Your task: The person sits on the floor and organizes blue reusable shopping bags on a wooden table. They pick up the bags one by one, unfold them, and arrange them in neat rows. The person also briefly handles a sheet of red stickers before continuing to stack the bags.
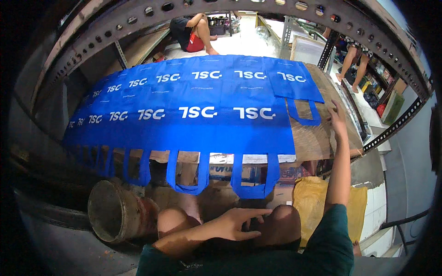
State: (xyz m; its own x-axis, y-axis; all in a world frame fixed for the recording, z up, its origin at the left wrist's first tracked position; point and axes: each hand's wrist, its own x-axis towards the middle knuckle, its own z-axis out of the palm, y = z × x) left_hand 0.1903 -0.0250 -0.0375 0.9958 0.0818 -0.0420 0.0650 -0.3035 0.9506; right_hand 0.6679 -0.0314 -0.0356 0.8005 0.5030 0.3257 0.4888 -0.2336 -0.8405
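blue bags point(198, 96) overlap in rows across a brown board point(317, 142), near handles point(272, 170) hanging over its edge. a yellow sack point(311, 198) lies below, right of a bucket point(138, 214). the left hand point(237, 224), loosely open, is by the knees point(283, 225); the right hand point(337, 118), fingers spread, is just beside the rightmost handle point(304, 122), perhaps touching the board.

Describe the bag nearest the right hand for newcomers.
Blue tote bags lie on a brown board. At their far right corner, beside the right hand, lies one tote bag. Its handle loop rests on the board; other visible loops hang off the near edge.
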